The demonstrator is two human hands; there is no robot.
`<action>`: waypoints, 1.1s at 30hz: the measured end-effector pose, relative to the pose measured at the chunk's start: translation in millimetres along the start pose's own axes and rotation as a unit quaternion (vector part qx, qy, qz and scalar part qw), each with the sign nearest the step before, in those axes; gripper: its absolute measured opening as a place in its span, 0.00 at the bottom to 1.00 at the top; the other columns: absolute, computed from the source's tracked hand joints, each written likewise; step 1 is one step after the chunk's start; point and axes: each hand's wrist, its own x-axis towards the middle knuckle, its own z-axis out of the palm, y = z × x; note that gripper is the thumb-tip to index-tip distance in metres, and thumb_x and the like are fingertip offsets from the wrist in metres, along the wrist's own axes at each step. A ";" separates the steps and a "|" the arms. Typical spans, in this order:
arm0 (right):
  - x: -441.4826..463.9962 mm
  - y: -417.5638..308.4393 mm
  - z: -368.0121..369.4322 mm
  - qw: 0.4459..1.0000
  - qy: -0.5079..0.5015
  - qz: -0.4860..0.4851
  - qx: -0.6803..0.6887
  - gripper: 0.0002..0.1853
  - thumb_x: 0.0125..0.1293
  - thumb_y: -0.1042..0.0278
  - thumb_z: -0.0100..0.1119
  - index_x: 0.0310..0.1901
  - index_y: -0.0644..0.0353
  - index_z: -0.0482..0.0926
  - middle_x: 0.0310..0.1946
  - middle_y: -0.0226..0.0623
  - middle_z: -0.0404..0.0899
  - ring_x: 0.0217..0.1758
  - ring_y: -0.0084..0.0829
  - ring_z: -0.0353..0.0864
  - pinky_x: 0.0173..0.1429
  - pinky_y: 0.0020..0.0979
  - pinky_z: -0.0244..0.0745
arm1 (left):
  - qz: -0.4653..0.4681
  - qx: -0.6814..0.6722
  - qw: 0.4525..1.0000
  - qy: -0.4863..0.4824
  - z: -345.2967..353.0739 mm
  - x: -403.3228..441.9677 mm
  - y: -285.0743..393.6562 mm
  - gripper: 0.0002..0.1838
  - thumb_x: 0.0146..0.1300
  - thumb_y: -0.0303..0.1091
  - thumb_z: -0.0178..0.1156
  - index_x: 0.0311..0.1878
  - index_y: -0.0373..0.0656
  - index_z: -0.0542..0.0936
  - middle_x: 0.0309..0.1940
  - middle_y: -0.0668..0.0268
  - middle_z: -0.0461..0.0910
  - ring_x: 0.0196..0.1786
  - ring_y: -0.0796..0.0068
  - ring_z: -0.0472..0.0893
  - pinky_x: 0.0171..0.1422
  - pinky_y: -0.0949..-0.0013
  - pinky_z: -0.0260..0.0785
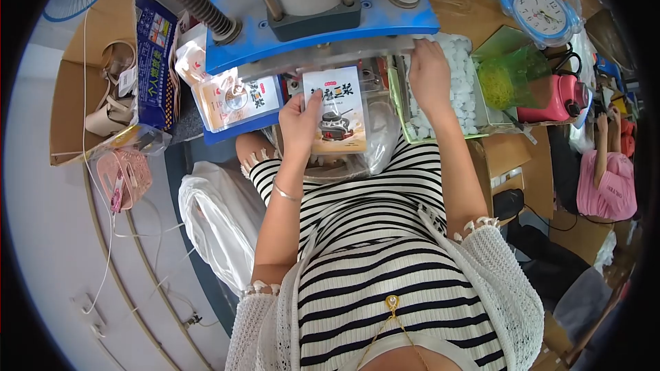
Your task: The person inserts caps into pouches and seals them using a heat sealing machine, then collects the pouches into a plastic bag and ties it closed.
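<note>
My left hand point(300, 126) is closed on the near left edge of a printed packet point(342, 113), thumb on top. The packet is white and tan, with a picture of a stone mill and dark lettering, and it lies just below the blue press point(316, 34). My right hand point(429, 75) is at the right end of the press plate, over a green-edged tray point(473, 135) of small white pieces point(457, 62). Its fingers are bent together; whatever they grip is too small to make out. A stack of similar packets point(237, 99) sits left of my left hand.
A cardboard box point(72, 89) with bags stands at left. On the right are a green container point(505, 82), a pink device point(550, 99), black-handled scissors point(567, 62) and a blue clock point(540, 10). A person in a pink shirt point(605, 189) works further right.
</note>
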 end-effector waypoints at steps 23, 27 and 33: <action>-19.0 -81.0 -32.8 0.932 -0.130 0.006 0.338 0.07 0.70 0.76 0.50 0.45 0.64 0.77 0.42 0.33 0.75 0.47 0.24 0.75 0.50 0.26 0.70 | 0.123 0.128 0.984 -0.023 -33.0 -65.8 51.3 0.09 0.59 0.31 0.67 0.38 0.35 0.81 0.28 0.69 0.80 0.30 0.78 0.76 0.38 0.75 0.68; -6.2 -72.4 -32.2 0.944 -0.241 -0.119 0.191 0.07 0.70 0.75 0.50 0.45 0.63 0.78 0.40 0.34 0.74 0.47 0.26 0.74 0.51 0.27 0.69 | 0.024 0.006 0.997 -0.080 -9.9 -65.6 28.6 0.10 0.62 0.32 0.67 0.38 0.34 0.82 0.27 0.74 0.79 0.30 0.87 0.74 0.35 0.81 0.65; -25.5 -69.9 10.1 0.897 -0.228 0.060 0.375 0.08 0.69 0.75 0.53 0.47 0.62 0.78 0.39 0.37 0.75 0.44 0.30 0.76 0.50 0.29 0.70 | -0.005 -0.033 0.997 -0.065 4.3 -60.9 4.0 0.10 0.64 0.33 0.64 0.40 0.33 0.83 0.28 0.74 0.81 0.30 0.89 0.72 0.34 0.82 0.65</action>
